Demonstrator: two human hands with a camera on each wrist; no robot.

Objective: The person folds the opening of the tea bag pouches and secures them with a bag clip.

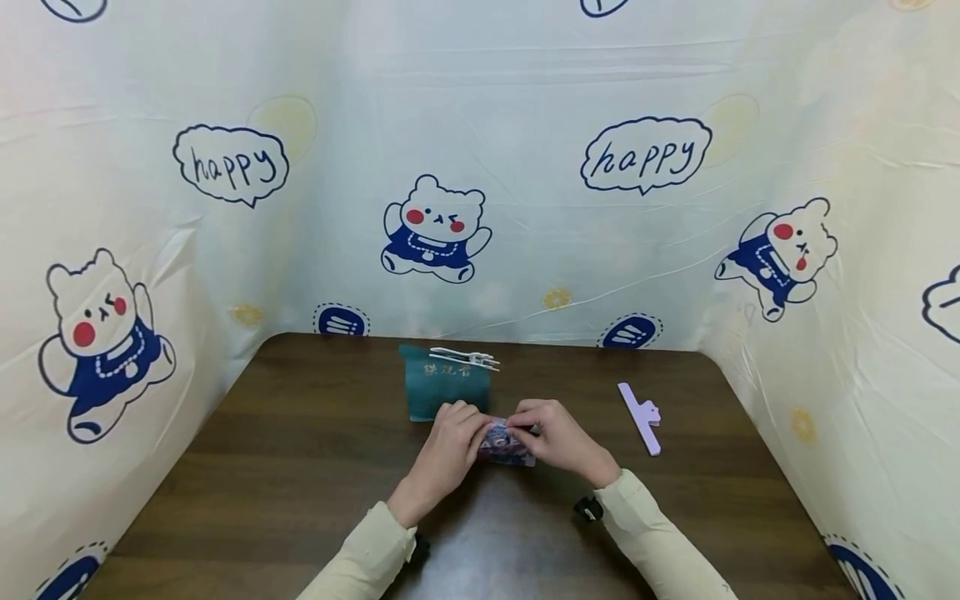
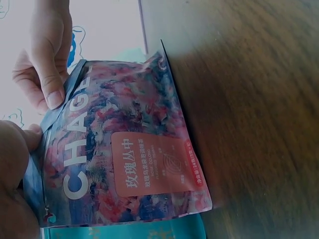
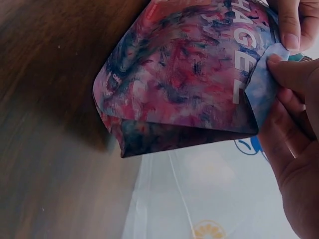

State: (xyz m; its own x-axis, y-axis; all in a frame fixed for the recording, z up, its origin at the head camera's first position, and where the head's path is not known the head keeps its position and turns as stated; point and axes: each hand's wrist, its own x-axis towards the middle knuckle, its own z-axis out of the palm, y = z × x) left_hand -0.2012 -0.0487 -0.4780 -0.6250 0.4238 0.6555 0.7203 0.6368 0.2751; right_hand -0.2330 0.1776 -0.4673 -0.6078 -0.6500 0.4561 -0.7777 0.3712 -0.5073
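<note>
A tea pouch (image 1: pixel 507 447) with a pink, blue and purple painted pattern stands on the table between both hands. White letters and a pink label (image 2: pixel 149 164) show on its front in the left wrist view. My left hand (image 1: pixel 453 437) pinches one end of the pouch's top edge. The other end is pinched between thumb and fingers of my right hand (image 1: pixel 555 435). Along that edge the top is folded over, with a pale blue flap (image 3: pixel 262 92) under the right thumb. Some fingers are hidden behind the pouch.
Behind the left hand stands a teal pouch (image 1: pixel 446 396) with a white clip (image 1: pixel 465 359) across its top. A lilac sealing clip (image 1: pixel 640 419) lies to the right on the brown wooden table (image 1: pixel 300 467). Printed cloth (image 1: pixel 525 125) hangs around the back and sides.
</note>
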